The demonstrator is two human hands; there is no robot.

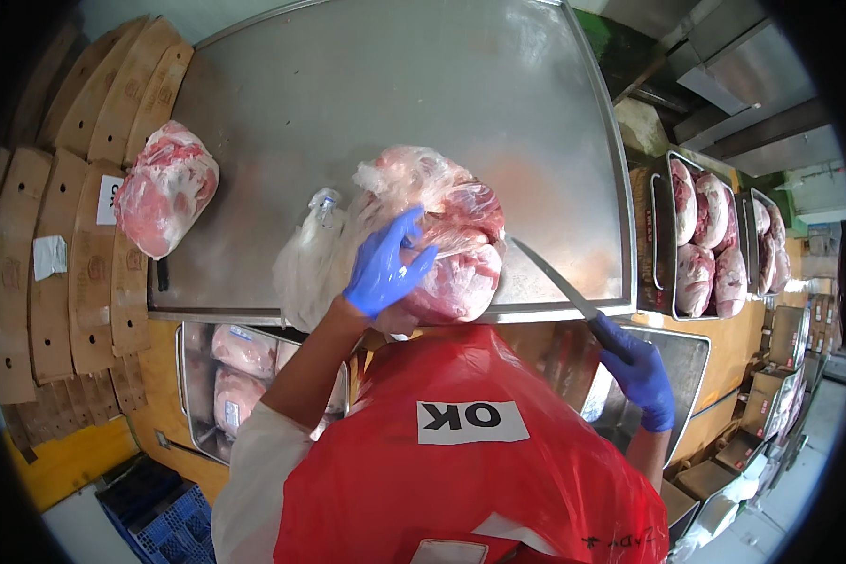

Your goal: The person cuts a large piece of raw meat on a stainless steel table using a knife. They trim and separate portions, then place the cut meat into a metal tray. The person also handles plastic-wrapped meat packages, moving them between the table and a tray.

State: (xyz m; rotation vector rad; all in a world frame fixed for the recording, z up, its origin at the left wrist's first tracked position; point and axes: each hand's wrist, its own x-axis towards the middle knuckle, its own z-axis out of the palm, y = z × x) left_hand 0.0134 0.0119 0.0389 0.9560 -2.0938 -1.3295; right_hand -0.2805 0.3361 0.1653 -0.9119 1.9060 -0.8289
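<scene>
A large piece of raw meat (459, 282) lies near the front edge of the steel worktable (395, 85), partly wrapped in crumpled clear plastic (395, 174) that trails off to the left as an empty-looking bag end (301, 263). My left hand (385, 263), in a blue glove, rests on the wrapped meat with its fingers spread. My right hand (634, 371), also gloved in blue, grips a long knife (550, 273) by its dark handle, blade angled toward the meat's right side. Another piece of raw meat (169, 193) sits at the table's left edge.
Stacked cardboard boxes (85, 263) line the left. On the right are steel trays of meat pieces (710, 235). Below the table stand a tray of bagged meat (235, 367) and a steel tray (681, 352) behind my right hand. Blue plastic crates (169, 522) sit at the lower left.
</scene>
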